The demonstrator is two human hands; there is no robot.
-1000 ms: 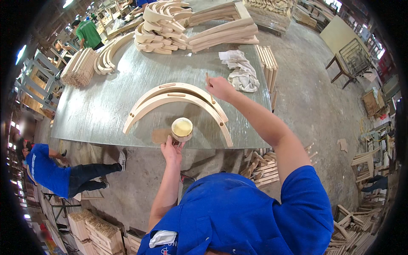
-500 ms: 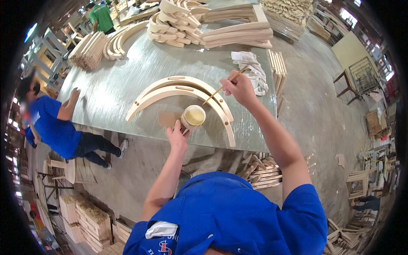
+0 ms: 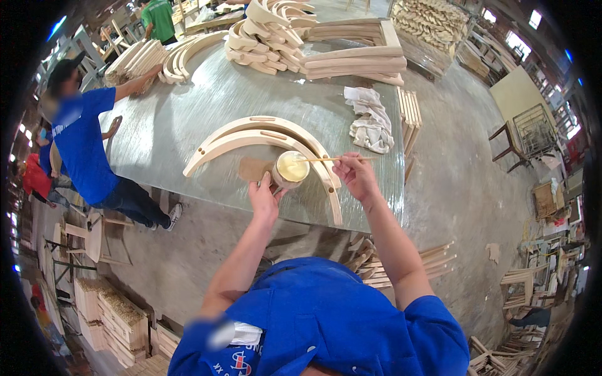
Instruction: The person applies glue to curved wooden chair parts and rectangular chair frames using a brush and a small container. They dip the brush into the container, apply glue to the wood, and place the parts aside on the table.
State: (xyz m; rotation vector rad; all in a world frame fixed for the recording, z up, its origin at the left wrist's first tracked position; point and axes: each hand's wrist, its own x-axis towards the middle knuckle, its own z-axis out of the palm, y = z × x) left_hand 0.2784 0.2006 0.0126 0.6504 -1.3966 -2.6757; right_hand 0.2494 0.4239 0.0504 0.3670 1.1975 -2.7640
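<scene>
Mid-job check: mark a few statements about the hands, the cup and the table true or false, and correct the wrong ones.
1. The left hand grips the cup. True.
2. The right hand is empty. False: it holds a thin stick.
3. A white cloth lies on the table. True.
4. Only one curved wooden piece lies near the cup. False: two curved wooden pieces lie there.
5. A co-worker in blue stands beside the table, at the view's left. True.
</scene>
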